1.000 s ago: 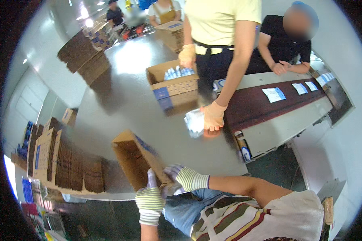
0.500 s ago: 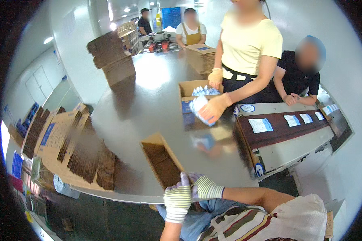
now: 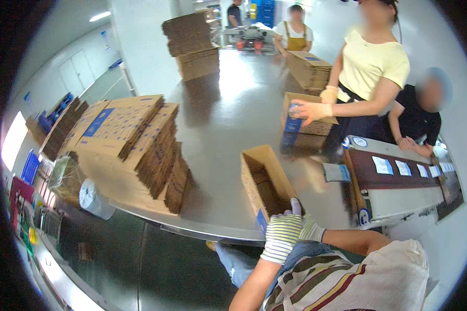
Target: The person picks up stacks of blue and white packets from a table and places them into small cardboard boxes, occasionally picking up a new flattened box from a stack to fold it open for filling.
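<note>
An open, brown cardboard box (image 3: 251,189) stands at the near edge of the metal table, its opening facing up and no contents visible inside. My left hand (image 3: 284,233), in a striped knit glove, is closed on the near end of this box, one finger lying along the rim. Beside it, my right hand (image 3: 311,228), gloved the same way, holds that same end; its fingers are partly hidden behind the left hand and the box wall. A blue patch shows on the box's near left side.
Stacked flat cartons (image 3: 124,140) cover the table's left side, with another carton stack (image 3: 192,46) farther back. Across the table, a co-worker's orange-gloved hands (image 3: 314,110) touch another box (image 3: 293,116). At right, a conveyor belt (image 3: 368,176) carries blue-and-white packets; one packet (image 3: 337,172) is at its end.
The view has swung left, shifting the scene rightward. The co-worker's hand, earlier holding packets, is now against the other box. A packet has appeared at the belt's end. My hands stay on the box.
</note>
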`<state>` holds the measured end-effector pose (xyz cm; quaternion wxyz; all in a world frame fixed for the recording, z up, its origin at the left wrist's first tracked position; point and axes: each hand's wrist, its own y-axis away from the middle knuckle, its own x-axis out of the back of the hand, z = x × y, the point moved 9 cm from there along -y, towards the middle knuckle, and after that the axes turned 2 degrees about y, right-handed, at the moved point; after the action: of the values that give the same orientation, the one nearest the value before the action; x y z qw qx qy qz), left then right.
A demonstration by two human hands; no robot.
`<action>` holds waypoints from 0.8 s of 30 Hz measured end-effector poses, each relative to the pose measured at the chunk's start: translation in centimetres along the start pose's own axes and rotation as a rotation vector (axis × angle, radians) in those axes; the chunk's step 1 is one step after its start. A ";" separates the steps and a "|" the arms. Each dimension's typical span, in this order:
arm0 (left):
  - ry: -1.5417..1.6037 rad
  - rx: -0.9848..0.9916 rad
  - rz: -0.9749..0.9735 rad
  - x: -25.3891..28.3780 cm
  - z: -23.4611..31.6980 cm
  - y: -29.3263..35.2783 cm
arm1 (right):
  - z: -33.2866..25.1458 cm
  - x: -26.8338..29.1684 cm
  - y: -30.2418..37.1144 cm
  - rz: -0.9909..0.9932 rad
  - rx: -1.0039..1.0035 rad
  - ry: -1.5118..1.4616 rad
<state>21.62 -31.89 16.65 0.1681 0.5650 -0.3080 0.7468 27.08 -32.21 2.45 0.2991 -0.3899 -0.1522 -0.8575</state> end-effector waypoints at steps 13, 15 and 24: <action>-0.134 0.052 0.106 1.1 0.6 -1.3 | 4.0 1.6 -0.1 0.083 -0.315 -1.029; -0.145 0.071 0.096 1.8 0.6 -1.1 | 3.0 -0.7 0.6 0.041 -0.352 -0.885; -0.146 0.105 0.013 2.0 0.9 -1.6 | 5.1 1.5 2.0 0.060 -0.456 -1.092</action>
<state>22.63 -31.52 19.17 0.1105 0.6240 -0.2835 0.7197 30.52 -31.80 6.94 0.1100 -0.8334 -0.0850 -0.5349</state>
